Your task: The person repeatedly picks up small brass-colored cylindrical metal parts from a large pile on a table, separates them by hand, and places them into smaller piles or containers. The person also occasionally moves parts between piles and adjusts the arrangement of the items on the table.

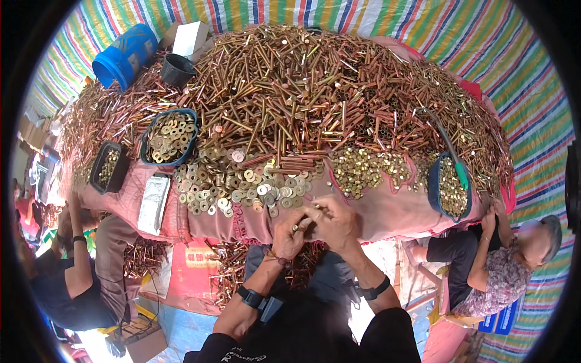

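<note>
Both my hands meet just in front of the cloth-covered table's near edge, over my lap. My left hand [288,235] is closed on a brass-coloured metal bolt [296,228]; only its small round end shows between the fingers. Close against it, my right hand [334,222] has its fingers bent together, and what they pinch is too small or hidden to make out. Just beyond my hands lie loose flat washers [242,181], spread to the left, and a heap of small brass-coloured nuts [357,172] to the right. Behind them rises a large pile of bolts [272,91] and metal tubes.
A blue basin of washers [170,138] and a dark tray of nuts [109,167] stand left, near a silver packet [154,204]. At right is a blue basin of nuts [451,190] beside a green-handled tool [462,175]. People sit at both sides.
</note>
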A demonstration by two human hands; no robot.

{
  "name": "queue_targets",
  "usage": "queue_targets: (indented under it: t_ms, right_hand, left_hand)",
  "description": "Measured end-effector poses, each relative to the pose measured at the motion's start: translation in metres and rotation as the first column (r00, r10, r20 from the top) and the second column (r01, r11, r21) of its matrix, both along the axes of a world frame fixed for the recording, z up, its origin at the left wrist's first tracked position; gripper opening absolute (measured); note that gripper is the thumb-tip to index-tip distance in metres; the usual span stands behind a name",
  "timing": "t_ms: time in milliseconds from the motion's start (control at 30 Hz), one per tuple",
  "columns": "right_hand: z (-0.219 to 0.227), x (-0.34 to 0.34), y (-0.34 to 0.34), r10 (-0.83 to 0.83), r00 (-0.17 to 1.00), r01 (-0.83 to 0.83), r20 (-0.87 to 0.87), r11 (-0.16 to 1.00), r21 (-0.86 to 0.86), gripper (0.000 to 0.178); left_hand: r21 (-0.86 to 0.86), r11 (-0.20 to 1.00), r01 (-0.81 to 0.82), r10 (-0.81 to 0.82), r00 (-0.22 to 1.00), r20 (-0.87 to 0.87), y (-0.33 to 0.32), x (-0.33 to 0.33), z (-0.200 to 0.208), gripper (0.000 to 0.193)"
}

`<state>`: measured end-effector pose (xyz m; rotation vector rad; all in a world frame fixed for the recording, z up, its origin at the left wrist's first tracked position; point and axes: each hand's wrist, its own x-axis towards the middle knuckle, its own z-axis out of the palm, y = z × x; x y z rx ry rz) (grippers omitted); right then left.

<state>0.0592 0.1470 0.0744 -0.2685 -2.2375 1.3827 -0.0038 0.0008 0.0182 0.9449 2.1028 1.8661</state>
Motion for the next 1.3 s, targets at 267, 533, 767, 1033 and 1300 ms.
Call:
queue_targets:
  t_ms: [267, 533, 767, 1033, 1300]
  right_hand:
    - [0.049, 0.037, 0.0, 0.146, 0.976, -0.124, 0.164, 0.983, -0.138, 0.028]
    - [0.186, 0.045, -0.104, 0.456, 0.349, -0.874, -0.819, -0.157, -0.46, 0.082]
    - [0.215, 0.067, -0.151, 0.018, 0.198, -0.876, -0.98, -0.445, -0.186, 0.119]
    - [0.249, 0.119, -0.164, -0.157, 0.588, -0.797, -0.794, 0.055, -0.601, 0.126]
    - [0.169, 0.108, -0.058, 0.494, 0.09, -0.909, -0.865, -0.314, -0.274, 0.083]
  left_hand:
    - [0.278, 0.956, -0.093, -0.018, 0.927, 0.375, 0.012, -0.002, -0.01, 0.032]
    - [0.257, 0.949, -0.182, 0.012, 0.837, 0.546, 0.016, 0.005, 0.003, 0.031]
    - [0.184, 0.965, -0.184, 0.087, 0.894, 0.439, 0.019, 0.001, 0.0, 0.03]
    - [0.155, 0.977, -0.146, 0.082, 0.93, 0.358, 0.015, 0.006, 0.001, 0.04]
    - [0.121, 0.984, -0.132, 0.092, 0.953, 0.29, 0.017, 0.002, 0.0, 0.048]
